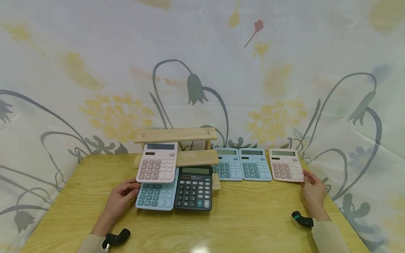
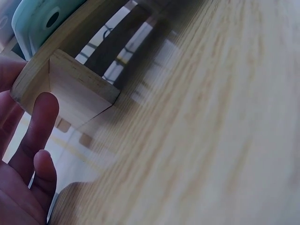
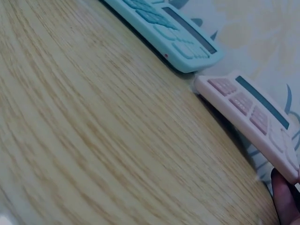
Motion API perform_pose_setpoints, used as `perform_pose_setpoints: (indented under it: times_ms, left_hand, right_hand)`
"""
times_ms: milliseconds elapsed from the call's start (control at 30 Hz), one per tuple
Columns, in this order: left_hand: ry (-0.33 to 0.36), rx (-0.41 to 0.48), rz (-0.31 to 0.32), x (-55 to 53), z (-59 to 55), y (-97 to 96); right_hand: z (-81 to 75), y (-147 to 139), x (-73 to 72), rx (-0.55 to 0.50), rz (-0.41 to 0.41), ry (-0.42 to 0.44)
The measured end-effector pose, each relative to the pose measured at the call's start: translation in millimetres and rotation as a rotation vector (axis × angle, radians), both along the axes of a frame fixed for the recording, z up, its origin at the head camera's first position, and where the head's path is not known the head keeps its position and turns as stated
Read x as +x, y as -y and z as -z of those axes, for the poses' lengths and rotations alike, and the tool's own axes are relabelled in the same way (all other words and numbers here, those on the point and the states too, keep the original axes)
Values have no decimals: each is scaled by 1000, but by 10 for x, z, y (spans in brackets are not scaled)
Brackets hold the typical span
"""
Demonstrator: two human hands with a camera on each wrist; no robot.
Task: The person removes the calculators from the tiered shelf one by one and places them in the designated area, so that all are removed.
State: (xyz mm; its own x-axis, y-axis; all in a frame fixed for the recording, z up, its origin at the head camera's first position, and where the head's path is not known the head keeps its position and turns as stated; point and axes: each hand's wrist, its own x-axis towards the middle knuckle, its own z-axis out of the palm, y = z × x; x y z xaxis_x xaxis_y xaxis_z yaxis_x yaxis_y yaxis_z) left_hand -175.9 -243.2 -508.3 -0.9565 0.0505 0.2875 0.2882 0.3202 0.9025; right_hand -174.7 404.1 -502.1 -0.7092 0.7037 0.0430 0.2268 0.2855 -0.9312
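Observation:
A pink calculator [image 1: 157,163] leans on the left of a wooden rack [image 1: 175,135]. Beneath its lower edge stands a blue calculator [image 1: 156,195], partly covered, with a black calculator [image 1: 193,189] to its right. My left hand [image 1: 121,196] is at the pink calculator's lower left corner. In the left wrist view its lower fingers [image 2: 40,122] are extended beside the rack's wooden end, and the upper fingertips are partly cut off. At the far right, my right hand [image 1: 314,193] pinches the lower right corner of another pink calculator [image 1: 286,165]. Its near edge is off the table in the right wrist view.
Two blue calculators [image 1: 227,164] [image 1: 255,164] stand side by side between the rack and the right-hand pink calculator. Behind everything hangs a flower-patterned cloth [image 1: 240,77]. The wooden table [image 1: 250,218] extends in front. A black camera strap is on each wrist.

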Motion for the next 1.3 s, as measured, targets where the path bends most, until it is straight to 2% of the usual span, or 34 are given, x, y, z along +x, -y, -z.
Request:
perform_pose_setpoints:
  times_ms: [233, 367, 633, 1033, 1300]
  left_hand:
    - [2, 0, -1, 8, -2, -5]
    - [-1, -1, 0, 10, -14, -14]
    - [-3, -4, 1, 7, -22, -24]
    - [8, -17, -23, 16, -5, -15]
    - [10, -46, -41, 15, -4, -22]
  right_hand:
    - [28, 1, -46, 173, -13, 16]
    - [2, 32, -29, 232, -29, 38]
    - [-29, 46, -10, 236, -42, 43]
    - [24, 44, -6, 264, -62, 64]
    - [29, 47, -7, 325, -75, 82]
